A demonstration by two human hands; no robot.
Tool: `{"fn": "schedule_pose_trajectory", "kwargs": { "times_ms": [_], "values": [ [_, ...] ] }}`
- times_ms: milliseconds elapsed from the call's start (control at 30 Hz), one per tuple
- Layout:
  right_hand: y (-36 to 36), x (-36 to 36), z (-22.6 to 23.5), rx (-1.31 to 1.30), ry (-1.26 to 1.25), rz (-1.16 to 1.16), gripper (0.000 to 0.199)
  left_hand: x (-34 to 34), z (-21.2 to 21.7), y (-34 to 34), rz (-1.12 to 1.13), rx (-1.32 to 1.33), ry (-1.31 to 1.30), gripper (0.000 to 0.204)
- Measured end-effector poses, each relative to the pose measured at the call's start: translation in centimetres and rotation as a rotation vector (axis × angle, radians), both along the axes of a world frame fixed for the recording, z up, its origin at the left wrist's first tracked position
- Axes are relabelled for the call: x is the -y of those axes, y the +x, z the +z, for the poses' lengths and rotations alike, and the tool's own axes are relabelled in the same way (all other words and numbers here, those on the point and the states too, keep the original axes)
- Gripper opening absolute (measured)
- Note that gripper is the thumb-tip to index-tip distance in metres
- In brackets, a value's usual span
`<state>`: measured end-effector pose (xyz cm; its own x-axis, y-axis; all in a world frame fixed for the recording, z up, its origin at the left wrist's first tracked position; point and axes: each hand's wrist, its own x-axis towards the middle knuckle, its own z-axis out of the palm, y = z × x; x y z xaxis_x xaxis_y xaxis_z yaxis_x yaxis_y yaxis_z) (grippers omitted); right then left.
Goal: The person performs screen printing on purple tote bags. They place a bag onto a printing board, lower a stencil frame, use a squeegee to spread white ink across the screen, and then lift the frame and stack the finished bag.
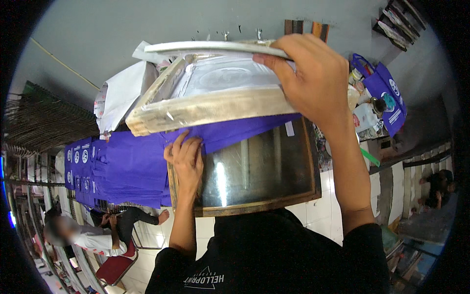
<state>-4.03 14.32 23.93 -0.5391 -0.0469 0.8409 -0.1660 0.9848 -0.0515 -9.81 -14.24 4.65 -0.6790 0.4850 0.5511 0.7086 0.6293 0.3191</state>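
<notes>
My right hand [316, 73] is closed on the right end of a long white bar [205, 46], thumb below and fingers over it. Under the bar, a wooden screen-printing frame [210, 111] slants above the work surface, its mesh [227, 76] showing a pale round design. The right palm lies close to the frame's right end; whether it bears on it I cannot tell. My left hand [185, 159] has its fingers bent on a purple fabric bag [230, 134], which lies partly beneath the frame, over a wood-edged glass top [259, 171].
Printed purple bags [129, 166] lie stacked on the left, by a white paper sheet [125, 93]. Bottles and a can [364, 117] crowd the right side, near another purple bag [391, 98]. At lower left a person [93, 235] sits on a red chair [115, 269].
</notes>
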Motion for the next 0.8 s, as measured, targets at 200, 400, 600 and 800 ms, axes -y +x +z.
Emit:
{"fn": "schedule_pose_trajectory", "kwargs": {
  "times_ms": [200,400,600,800],
  "values": [
    [-2.4,-1.6,5.2,0.215,-0.095,-0.125,0.032,3.5,-0.8,1.4,-0.005,0.071,-0.082,0.036],
    [-4.7,-1.5,9.5,0.262,-0.171,-0.177,0.032,5.5,-4.1,-5.7,0.528,0.453,-0.012,0.077],
    [-7.4,-2.6,11.0,0.208,-0.199,-0.152,0.037,12.2,-5.8,-10.7,0.324,1.148,0.370,0.025],
    [-9.7,-4.1,11.2,0.180,-0.323,-0.041,0.034,22.6,-1.2,-11.7,0.458,0.814,0.432,0.023]
  ]
}}
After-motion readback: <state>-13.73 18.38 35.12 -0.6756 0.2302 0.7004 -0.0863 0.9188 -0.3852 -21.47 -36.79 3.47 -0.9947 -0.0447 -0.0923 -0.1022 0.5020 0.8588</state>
